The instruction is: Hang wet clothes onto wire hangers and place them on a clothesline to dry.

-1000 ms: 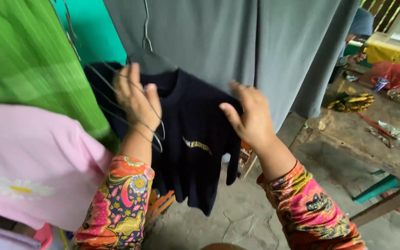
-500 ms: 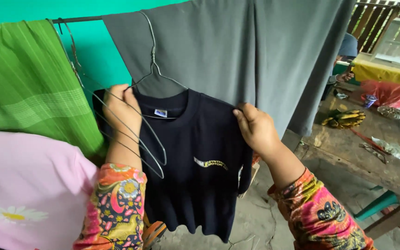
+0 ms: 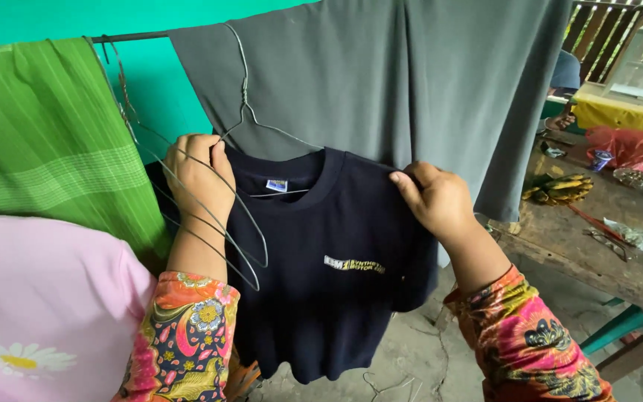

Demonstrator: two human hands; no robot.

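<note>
Our left hand (image 3: 201,179) grips the navy shirt (image 3: 329,268) shoulder at 9 o'clock, right hand (image 3: 437,199) pinching at 3 — best keep it level on the wire hanger (image 3: 251,112)

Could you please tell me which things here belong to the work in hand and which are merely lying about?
In hand:
left hand gripping the dark shirt at one shoulder
right hand gripping its other shoulder
wire hanger through its neck
spare wire hangers beside the left hand

Lying about:
grey cloth
green cloth
pink shirt
bananas on the wooden table
</note>
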